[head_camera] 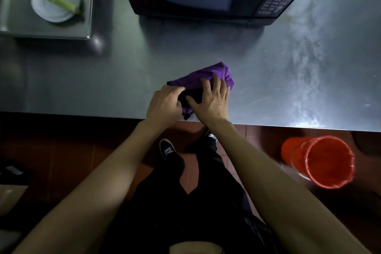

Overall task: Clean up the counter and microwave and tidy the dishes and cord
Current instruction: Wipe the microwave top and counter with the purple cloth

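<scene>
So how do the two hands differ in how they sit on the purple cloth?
The left hand has curled fingers gripping the purple cloth at its near edge; the right hand lies flat with fingers spread, pressing on top. The left sits nearer the counter edge. Both touch the cloth.

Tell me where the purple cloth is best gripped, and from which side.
Probably the bunched far end of the purple cloth, taken from above: it humps up off the counter and lies uncovered. The right hand lies flat across the middle; the left hand grips the near end.
</scene>
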Action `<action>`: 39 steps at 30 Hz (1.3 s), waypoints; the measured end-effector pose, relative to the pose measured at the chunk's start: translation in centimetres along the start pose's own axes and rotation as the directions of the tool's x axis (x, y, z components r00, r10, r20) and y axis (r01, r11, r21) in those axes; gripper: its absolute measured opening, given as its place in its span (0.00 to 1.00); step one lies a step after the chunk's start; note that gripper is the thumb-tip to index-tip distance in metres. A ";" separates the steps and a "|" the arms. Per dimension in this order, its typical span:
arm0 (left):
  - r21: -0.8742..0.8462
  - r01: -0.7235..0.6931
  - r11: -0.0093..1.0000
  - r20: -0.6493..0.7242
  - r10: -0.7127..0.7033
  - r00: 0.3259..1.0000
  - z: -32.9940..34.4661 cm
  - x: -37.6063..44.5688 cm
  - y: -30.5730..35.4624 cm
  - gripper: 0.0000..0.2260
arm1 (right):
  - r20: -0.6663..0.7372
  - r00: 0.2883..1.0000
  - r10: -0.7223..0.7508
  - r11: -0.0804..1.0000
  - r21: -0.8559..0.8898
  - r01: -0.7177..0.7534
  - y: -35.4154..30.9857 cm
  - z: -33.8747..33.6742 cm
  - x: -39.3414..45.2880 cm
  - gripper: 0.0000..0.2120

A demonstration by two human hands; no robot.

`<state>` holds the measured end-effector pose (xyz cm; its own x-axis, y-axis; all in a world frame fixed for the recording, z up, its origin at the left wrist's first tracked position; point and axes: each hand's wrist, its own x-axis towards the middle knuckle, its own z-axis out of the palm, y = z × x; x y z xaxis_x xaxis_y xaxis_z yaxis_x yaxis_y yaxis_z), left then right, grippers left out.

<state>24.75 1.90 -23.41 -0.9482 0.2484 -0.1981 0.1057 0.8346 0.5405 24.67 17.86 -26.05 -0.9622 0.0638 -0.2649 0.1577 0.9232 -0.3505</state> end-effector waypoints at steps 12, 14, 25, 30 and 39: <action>0.156 -0.102 0.983 0.132 0.082 0.988 0.4 -0.6 -0.1 0.19 | -0.010 1.000 -0.019 0.997 -0.075 0.018 0.3 0.4 -0.3 0.37; 0.137 -0.142 0.980 0.153 0.120 0.981 0.9 -0.2 1.1 0.19 | -0.026 0.998 -0.060 0.995 -0.076 0.058 1.8 -0.3 -0.4 0.34; 0.190 -0.281 0.941 0.190 0.245 0.951 5.6 5.5 12.2 0.17 | -0.105 0.993 0.053 0.998 -0.026 -0.056 17.8 -7.4 -1.2 0.33; 0.206 -0.342 0.917 0.247 0.289 0.925 7.5 8.6 18.5 0.17 | -0.147 0.972 0.180 0.982 0.085 -0.169 25.2 -11.2 -1.4 0.33; 0.179 -0.481 0.859 0.269 0.427 0.863 10.0 12.9 28.3 0.17 | -0.406 0.842 0.354 0.906 0.371 -0.202 30.8 -17.0 -2.6 0.26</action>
<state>18.49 33.64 -18.91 -0.6927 0.7032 -0.1599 0.6001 0.6850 0.4131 28.22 52.55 -20.87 -0.8447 0.5349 0.0177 0.4200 0.6830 -0.5976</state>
